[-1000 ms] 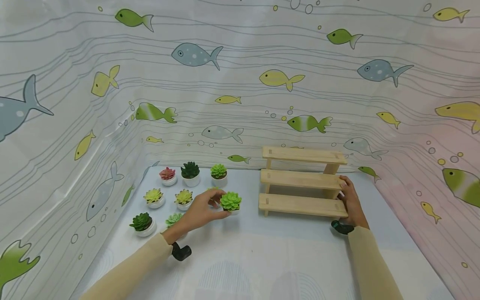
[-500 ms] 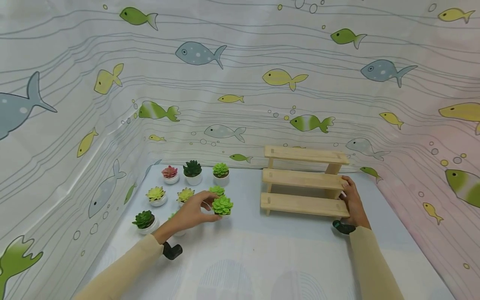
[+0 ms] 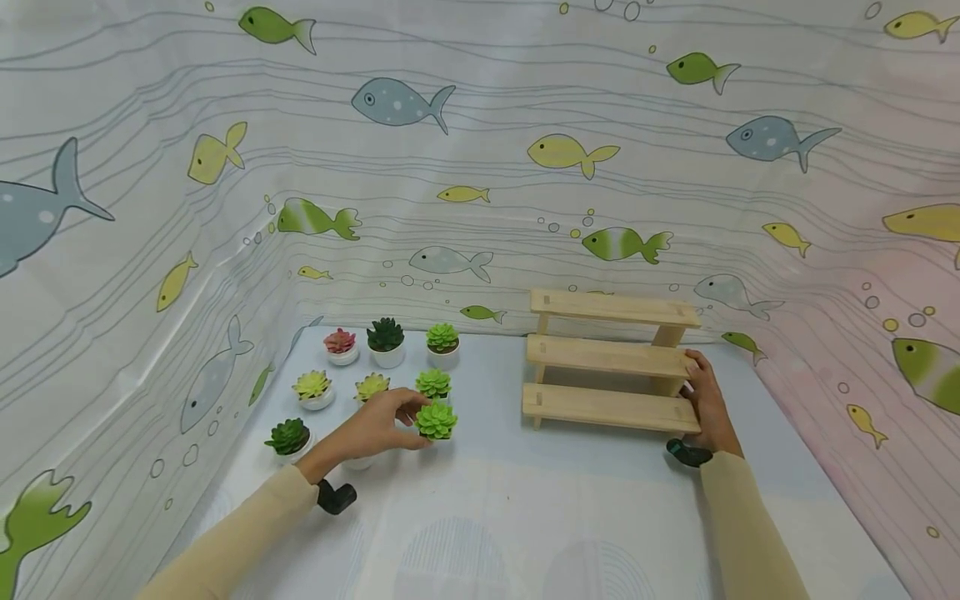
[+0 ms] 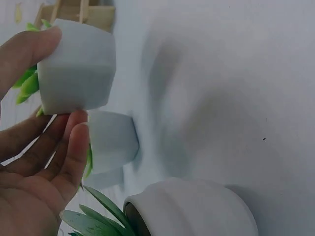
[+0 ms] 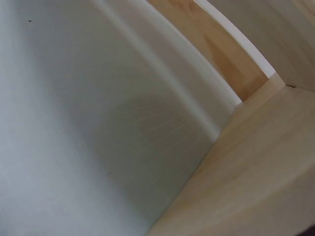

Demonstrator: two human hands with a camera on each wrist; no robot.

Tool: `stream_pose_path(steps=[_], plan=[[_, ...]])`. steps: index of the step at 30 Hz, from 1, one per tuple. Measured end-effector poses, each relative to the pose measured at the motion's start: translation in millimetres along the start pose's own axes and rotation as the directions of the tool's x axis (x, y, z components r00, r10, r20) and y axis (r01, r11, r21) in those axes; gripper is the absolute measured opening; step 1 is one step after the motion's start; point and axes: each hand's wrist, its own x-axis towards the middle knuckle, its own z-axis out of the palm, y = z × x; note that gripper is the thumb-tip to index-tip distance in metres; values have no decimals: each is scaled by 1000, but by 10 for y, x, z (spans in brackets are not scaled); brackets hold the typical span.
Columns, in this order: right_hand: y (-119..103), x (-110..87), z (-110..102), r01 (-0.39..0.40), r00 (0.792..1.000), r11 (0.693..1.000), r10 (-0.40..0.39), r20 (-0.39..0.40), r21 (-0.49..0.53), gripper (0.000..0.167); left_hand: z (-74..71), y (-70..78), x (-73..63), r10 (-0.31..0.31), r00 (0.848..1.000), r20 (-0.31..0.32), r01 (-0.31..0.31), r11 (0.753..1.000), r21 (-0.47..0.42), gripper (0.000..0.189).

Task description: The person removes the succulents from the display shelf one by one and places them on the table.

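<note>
My left hand [image 3: 375, 429] holds a small bright green potted succulent [image 3: 437, 419], its thumb and fingers on opposite sides of the white pot [image 4: 78, 66]. The left wrist view has that pot off the table. Just behind it stands another bright green succulent [image 3: 433, 382]. Under the hand, a white pot [image 3: 358, 463] is mostly covered in the head view. At the right, my right hand [image 3: 708, 408] grips the right end of a three-tier wooden shelf [image 3: 611, 357]. In the right wrist view the wooden side panel [image 5: 256, 152] fills the lower right; the fingers are out of sight.
Behind and left stand more succulents: a red one [image 3: 341, 343], a dark green one [image 3: 386, 335], a light green one [image 3: 442, 337], two yellow-green ones, and a dark green one [image 3: 288, 437] in front. A fish-printed curtain [image 3: 510, 225] borders the white table [image 3: 510, 533].
My left hand has moved left and slightly toward me with the bright green succulent, uncovering the one behind it. My right hand stays at the shelf.
</note>
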Motion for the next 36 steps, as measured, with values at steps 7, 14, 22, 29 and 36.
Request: stream_pose_path(steps=[7, 14, 22, 29, 36], plan=[[-14, 5, 3, -19, 1000, 999, 19, -19, -28, 42, -3, -47, -3, 23, 999, 27, -24, 999, 30, 64], [-9, 19, 4, -13, 1000, 999, 12, -16, -30, 51, -16, -97, 1, 9, 998, 61, -12, 999, 40, 64], [0, 22, 5, -8, 1000, 1000, 8, -5, -9, 50, -32, -139, 21, 0, 994, 109, -9, 997, 76, 64], [-7, 26, 7, -24, 999, 999, 23, -24, -22, 41, -27, -121, 44, -11, 990, 141, -3, 995, 98, 63], [-8, 86, 9, -8, 998, 999, 6, -65, -36, 41, -37, -53, 37, -34, 986, 165, 20, 996, 86, 67]])
